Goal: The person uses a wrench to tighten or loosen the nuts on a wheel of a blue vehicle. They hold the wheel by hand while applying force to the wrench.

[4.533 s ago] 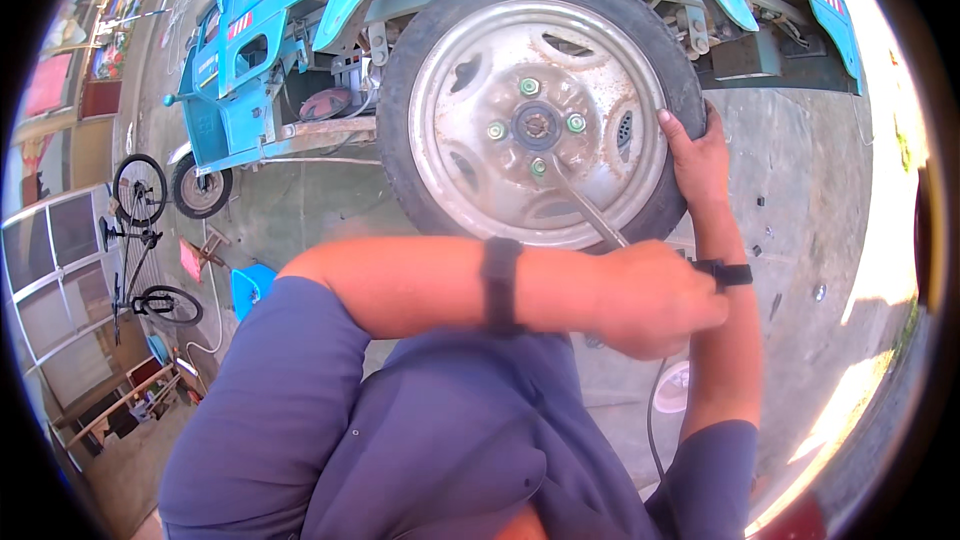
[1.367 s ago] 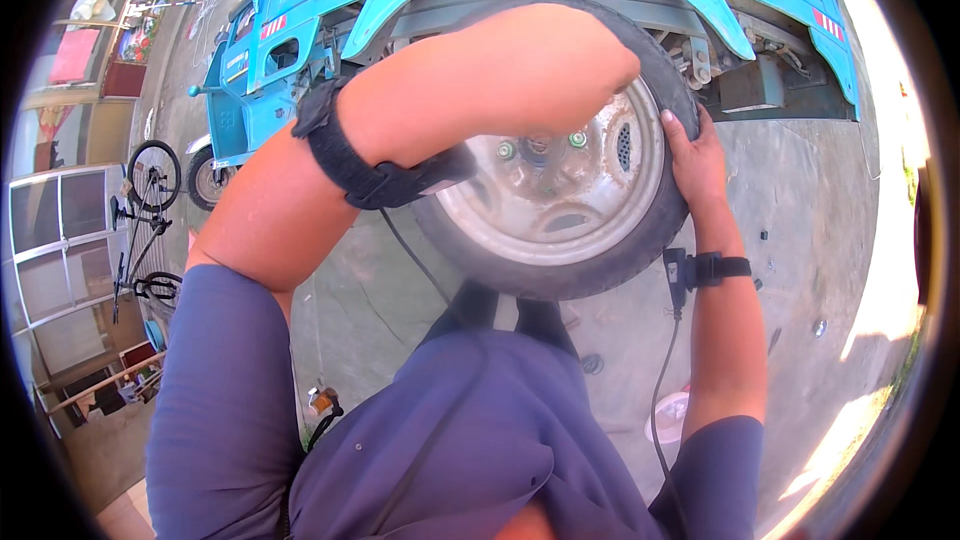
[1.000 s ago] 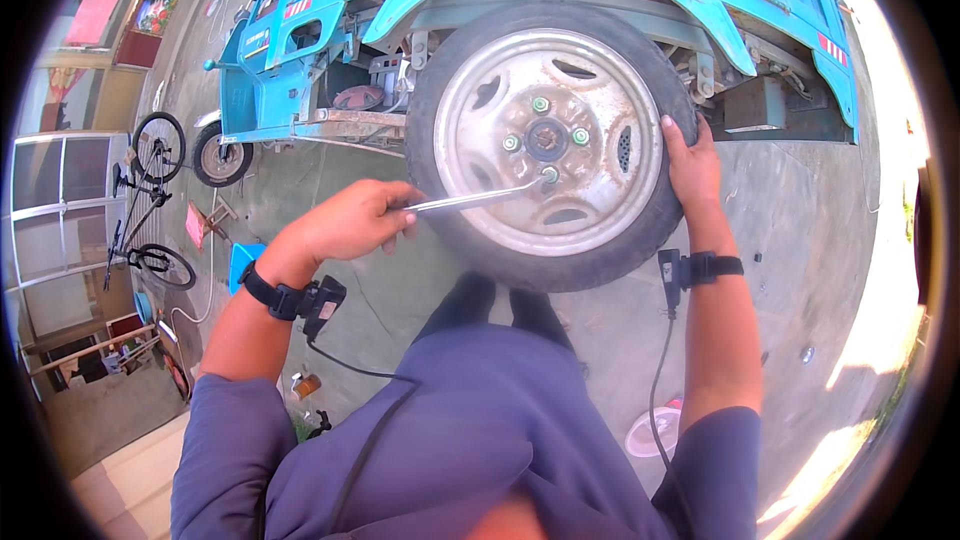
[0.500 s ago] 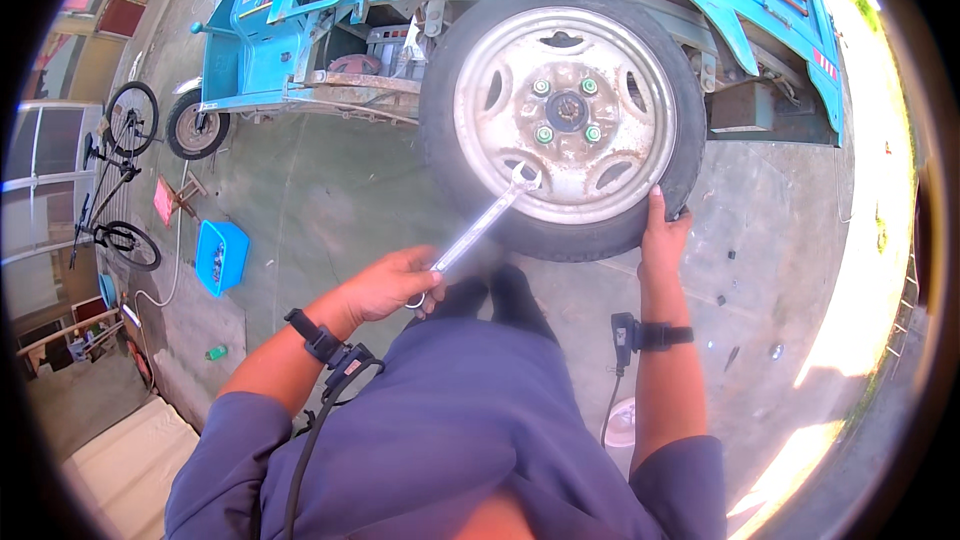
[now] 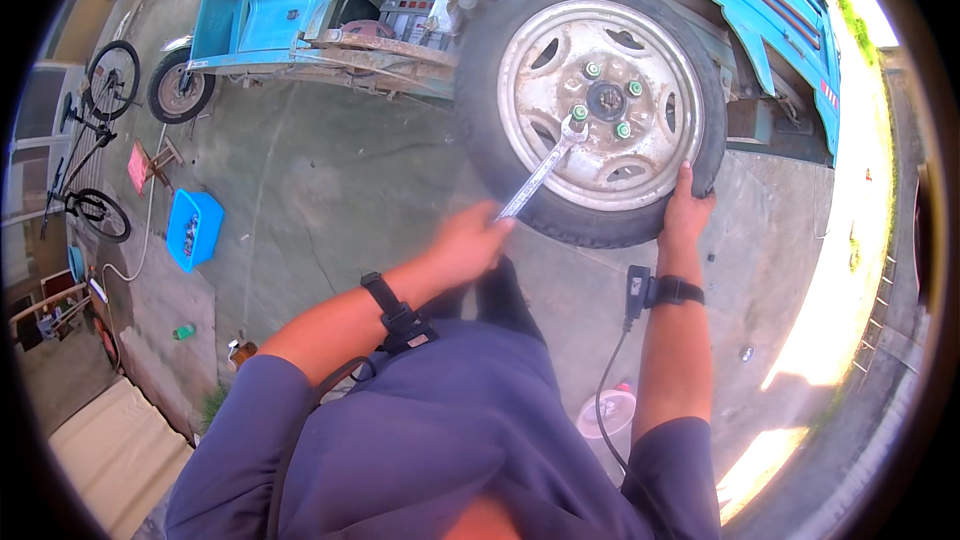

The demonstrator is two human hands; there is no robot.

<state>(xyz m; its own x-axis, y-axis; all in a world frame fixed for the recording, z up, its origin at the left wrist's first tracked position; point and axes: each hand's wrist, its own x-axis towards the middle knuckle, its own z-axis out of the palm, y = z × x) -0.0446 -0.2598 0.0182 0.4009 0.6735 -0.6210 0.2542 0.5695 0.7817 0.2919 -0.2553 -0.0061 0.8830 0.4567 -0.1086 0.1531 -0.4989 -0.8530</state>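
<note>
Wrench (image 5: 540,173), silver and slanting up and away from the left hand (image 5: 466,245), has its open-ended head at the lower-left nut (image 5: 580,113) of a wheel (image 5: 640,172); whether it is seated on that nut, I cannot tell. Somewhat blurred, the left hand is closed around the wrench's near end. Directly ahead of both hands is the wheel, with a black tyre, a rusty pale rim and green-marked nuts about its hub. To the right of the left hand, the right hand (image 5: 685,212) touches the tyre's lower right edge, thumb on the sidewall; its other fingers are partly hidden, so how firmly it grips cannot be told. Beyond the hands is a blue vehicle (image 5: 268,5). Left of the left hand sits a blue basin (image 5: 208,252), with a bicycle (image 5: 98,140) farther out. Nearer the body than the right hand stands a pale tub (image 5: 588,422).
</note>
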